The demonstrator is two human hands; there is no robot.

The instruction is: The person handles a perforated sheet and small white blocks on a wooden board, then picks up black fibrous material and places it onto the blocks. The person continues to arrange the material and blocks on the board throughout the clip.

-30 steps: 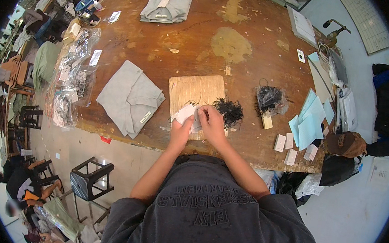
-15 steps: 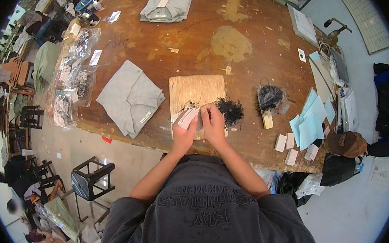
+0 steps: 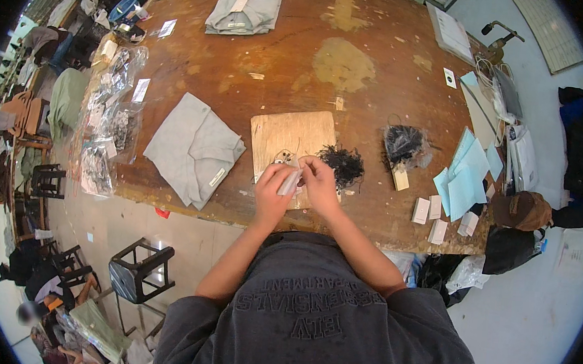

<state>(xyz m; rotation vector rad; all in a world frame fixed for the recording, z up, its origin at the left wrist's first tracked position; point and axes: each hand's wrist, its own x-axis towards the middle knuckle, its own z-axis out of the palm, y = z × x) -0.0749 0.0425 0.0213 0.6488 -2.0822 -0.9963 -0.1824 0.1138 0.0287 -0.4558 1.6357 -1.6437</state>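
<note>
My left hand (image 3: 273,195) is closed around a small stack of pale pinkish hang tags (image 3: 290,180), held on edge over the near part of a wooden board (image 3: 292,131). Close against the tags' right edge, the thumb and forefinger of my right hand (image 3: 321,188) are pinched together; what sits between them is too small to make out. A tangled bundle of black strings (image 3: 342,168) lies by the board's right edge, just beyond my right hand. Some small dark loops (image 3: 284,157) show on the board past my left fingers.
A folded grey garment (image 3: 195,150) lies to the left, another (image 3: 245,7) at the far side. On the right are a plastic bag of black strings (image 3: 404,144), several small stacks of tags (image 3: 437,231), light blue papers (image 3: 466,179) and a brown cap (image 3: 522,210). Clear bags (image 3: 115,120) line the left edge.
My left hand has turned the tags so their broad pale face shows less, and its fingers now cover more of them. My right hand stays pinched beside them.
</note>
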